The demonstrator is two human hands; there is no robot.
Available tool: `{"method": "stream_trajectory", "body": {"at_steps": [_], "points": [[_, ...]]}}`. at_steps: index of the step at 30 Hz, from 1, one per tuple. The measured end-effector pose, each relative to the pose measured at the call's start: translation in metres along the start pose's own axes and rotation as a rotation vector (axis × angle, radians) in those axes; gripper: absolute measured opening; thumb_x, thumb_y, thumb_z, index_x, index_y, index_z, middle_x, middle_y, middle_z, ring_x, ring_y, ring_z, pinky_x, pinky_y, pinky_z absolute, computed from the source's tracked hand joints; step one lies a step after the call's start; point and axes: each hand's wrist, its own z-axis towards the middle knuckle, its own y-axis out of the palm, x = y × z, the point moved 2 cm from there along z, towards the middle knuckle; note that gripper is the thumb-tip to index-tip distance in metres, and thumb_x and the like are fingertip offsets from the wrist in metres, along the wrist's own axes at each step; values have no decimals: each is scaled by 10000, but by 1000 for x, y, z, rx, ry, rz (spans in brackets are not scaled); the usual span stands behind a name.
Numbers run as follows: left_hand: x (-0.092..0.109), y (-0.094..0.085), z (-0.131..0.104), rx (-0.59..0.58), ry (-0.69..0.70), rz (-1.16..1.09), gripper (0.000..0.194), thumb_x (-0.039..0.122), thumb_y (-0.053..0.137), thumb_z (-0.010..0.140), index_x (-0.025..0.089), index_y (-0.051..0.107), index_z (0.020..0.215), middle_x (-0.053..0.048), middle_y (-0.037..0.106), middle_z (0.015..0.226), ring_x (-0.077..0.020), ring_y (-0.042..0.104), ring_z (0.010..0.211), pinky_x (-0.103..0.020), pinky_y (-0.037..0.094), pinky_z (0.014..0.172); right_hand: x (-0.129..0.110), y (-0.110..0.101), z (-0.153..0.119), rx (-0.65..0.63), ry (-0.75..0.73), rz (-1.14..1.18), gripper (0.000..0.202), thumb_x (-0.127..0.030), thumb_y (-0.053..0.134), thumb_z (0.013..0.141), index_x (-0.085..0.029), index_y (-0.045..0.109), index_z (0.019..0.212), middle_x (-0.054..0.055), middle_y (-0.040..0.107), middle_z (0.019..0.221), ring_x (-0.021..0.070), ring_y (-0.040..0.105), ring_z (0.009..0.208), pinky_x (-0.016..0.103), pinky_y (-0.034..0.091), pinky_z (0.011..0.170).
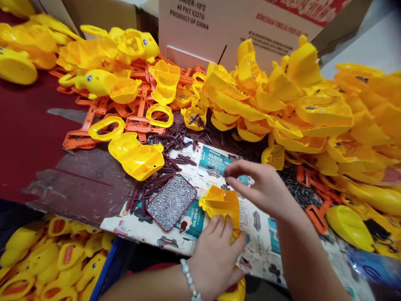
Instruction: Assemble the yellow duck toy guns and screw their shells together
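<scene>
My left hand (216, 256), with a beaded bracelet at the wrist, grips a yellow plastic duck half-shell (223, 200), hollow side up; part of the shell is hidden under the fingers. Above and to the right of it, my right hand (255, 182) has thumb and forefinger pinched together. Something dark shows at those fingertips, too small and blurred to name. Left of the shell lies a red-rimmed tray (171, 202) full of small silvery metal pins. Dark brown plastic sticks (169, 146) lie scattered around the tray. Another yellow half-shell (136, 155) rests beyond it.
Yellow half-shells (278, 104) are heaped along the back and right. Orange plastic parts (142, 106) lie at the back left. A blue-edged bin (105, 267) of yellow duck pieces stands lower left. Printed cardboard (257, 219) covers the work surface; a carton (213, 31) stands behind.
</scene>
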Motion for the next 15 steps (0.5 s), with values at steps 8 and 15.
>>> {"method": "stream_trajectory", "body": {"at_steps": [8, 15], "points": [[-1, 2, 3, 10, 6, -5, 659, 542, 701, 692, 150, 491, 1179, -165, 607, 1159, -309, 565, 1092, -424, 396, 973, 17, 40, -43, 134, -161, 77, 95, -112, 464, 909, -165, 542, 904, 27, 564, 842, 164, 506, 770, 295, 362, 720], [0, 8, 3, 31, 0, 4, 714, 556, 729, 665, 153, 475, 1197, -157, 596, 1157, -307, 559, 1084, -420, 377, 968, 24, 37, -38, 106, -188, 65, 153, -125, 456, 898, -185, 594, 866, 37, 566, 922, 210, 472, 898, 353, 371, 806]]}}
